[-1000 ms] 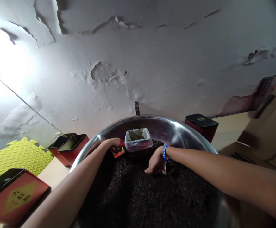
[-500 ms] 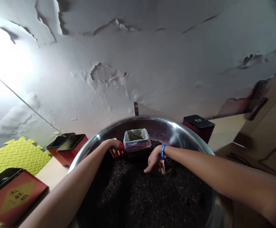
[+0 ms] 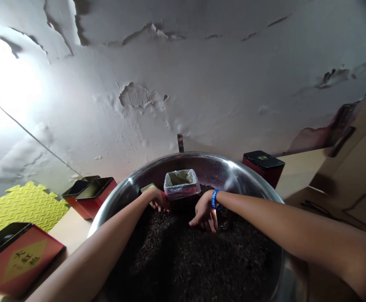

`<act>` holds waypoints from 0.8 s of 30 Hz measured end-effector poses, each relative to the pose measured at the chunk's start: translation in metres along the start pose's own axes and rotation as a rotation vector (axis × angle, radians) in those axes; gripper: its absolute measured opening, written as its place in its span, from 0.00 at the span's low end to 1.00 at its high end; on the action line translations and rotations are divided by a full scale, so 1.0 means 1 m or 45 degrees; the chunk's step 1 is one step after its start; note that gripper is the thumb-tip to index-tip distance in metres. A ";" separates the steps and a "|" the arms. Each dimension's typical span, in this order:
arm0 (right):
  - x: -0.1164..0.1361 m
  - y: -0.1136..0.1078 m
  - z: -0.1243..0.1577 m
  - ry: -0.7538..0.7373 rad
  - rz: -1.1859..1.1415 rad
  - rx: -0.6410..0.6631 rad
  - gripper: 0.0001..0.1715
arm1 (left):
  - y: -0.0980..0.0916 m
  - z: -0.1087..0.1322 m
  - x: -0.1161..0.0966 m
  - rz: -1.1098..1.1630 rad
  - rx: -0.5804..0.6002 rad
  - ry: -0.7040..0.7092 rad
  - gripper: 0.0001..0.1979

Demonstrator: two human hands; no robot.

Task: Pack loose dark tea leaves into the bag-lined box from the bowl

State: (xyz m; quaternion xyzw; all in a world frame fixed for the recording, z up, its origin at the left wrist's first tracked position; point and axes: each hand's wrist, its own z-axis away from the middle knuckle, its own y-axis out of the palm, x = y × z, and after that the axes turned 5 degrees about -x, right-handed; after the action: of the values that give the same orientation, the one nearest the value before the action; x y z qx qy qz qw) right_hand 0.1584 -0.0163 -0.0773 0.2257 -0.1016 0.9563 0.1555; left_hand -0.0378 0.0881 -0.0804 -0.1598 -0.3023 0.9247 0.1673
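Observation:
A large shiny metal basin (image 3: 258, 178) holds a bed of dark, loose, dry leaves that look like tea (image 3: 208, 260). At its far side stands a tin lined with clear plastic (image 3: 181, 191), its top facing up. My left hand (image 3: 158, 199) is left of this tin, fingers bent down with their tips at the leaves. Behind that wrist shows the rim of an olive-coloured lid or tin (image 3: 147, 187), mostly hidden. My right hand (image 3: 205, 213), with a blue wristband, reaches down in front of the tin, thumb apart and fingers touching the leaves.
Left of the basin stand open red tins (image 3: 96, 195) and a larger red tin with a yellow label (image 3: 22, 260). A closed red tin with a black lid (image 3: 264, 165) is at the right. Behind are a peeling wall (image 3: 202, 92) and a yellow foam mat (image 3: 22, 205).
My left hand has shifted slightly right and its fingers have moved down to the leaves, off the red surface. My right hand has moved slightly left and down.

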 end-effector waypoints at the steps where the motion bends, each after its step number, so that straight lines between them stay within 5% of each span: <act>1: 0.001 0.001 0.001 -0.012 0.006 0.003 0.34 | 0.002 -0.001 -0.002 -0.008 -0.008 0.004 0.16; 4: 0.002 0.002 0.004 -0.109 -0.064 -0.023 0.33 | 0.006 0.000 -0.005 0.010 -0.041 0.005 0.21; 9: -0.002 -0.002 0.001 0.054 0.108 -0.014 0.36 | 0.008 0.004 -0.003 0.146 -0.039 -0.007 0.23; 12: -0.006 -0.006 -0.001 -0.070 -0.027 0.016 0.35 | 0.008 0.006 -0.003 0.172 -0.016 0.005 0.23; 16: -0.009 -0.010 -0.001 0.059 0.155 -0.094 0.35 | 0.007 0.011 -0.006 0.199 0.021 0.040 0.25; 21: -0.013 -0.011 -0.005 0.011 -0.009 0.050 0.34 | 0.006 0.016 -0.008 0.215 0.020 0.042 0.25; 24: -0.013 -0.010 -0.007 0.110 0.089 -0.020 0.32 | 0.006 0.017 -0.007 0.209 0.004 0.074 0.27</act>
State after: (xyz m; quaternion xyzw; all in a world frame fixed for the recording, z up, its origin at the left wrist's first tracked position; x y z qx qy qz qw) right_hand 0.1703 -0.0085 -0.0883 0.1793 -0.1101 0.9692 0.1279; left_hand -0.0398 0.0721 -0.0704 -0.2104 -0.2819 0.9307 0.0999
